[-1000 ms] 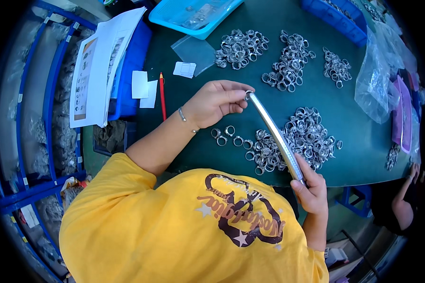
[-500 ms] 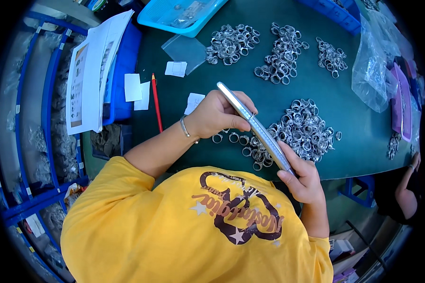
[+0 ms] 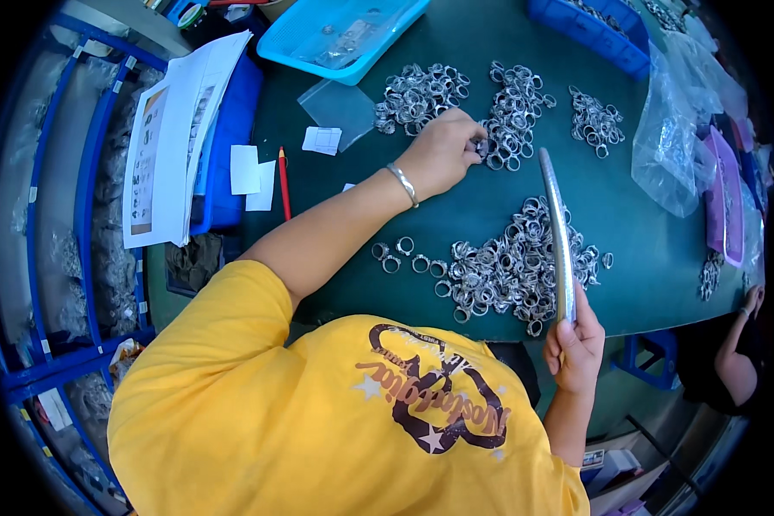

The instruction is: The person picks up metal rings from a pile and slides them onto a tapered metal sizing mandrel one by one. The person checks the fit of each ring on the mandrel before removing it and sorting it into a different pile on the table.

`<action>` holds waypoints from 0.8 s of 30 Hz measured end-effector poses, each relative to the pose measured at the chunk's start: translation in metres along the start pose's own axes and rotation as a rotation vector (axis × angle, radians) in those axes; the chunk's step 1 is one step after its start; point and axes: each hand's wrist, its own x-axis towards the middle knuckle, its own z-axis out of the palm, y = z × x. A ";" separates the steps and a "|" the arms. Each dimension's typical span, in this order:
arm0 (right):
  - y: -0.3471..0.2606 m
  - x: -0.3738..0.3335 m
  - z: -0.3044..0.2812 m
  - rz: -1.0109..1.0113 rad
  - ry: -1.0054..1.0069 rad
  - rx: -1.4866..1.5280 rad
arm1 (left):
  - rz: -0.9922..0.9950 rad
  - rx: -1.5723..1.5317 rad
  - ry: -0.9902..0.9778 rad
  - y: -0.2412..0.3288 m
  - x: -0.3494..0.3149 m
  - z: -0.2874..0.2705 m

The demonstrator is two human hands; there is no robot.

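Left hand [image 3: 443,153]: fingers pinched at a ring pile [image 3: 514,116] mid-table; lift one ring cleanly.
Right hand [image 3: 574,342]: grip closed round metal rod [image 3: 559,232]; keep it steady.

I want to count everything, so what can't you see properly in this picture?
- Head view: left hand covers its own fingertips, so whether it pinches a ring is hidden.
- Right hand hides the lower end of the metal rod.
- Blue bin: cut off by the top edge.
- Ring piles: too small and overlapping to count.
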 end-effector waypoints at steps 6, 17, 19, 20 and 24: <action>0.004 -0.004 -0.005 -0.021 -0.020 -0.017 | -0.092 0.041 -0.375 0.028 -0.016 -0.051; 0.005 0.001 0.008 -0.011 -0.170 -0.209 | -0.435 -0.091 -0.451 0.034 -0.081 -0.058; 0.005 -0.003 0.009 -0.030 -0.207 -0.292 | -0.581 -0.491 -0.338 0.035 -0.083 -0.057; 0.004 -0.005 0.010 -0.032 -0.232 -0.329 | -0.719 -0.895 -0.223 0.035 -0.085 -0.057; 0.002 -0.010 0.008 -0.119 -0.321 -0.586 | -0.641 -1.379 -0.074 0.030 -0.088 -0.052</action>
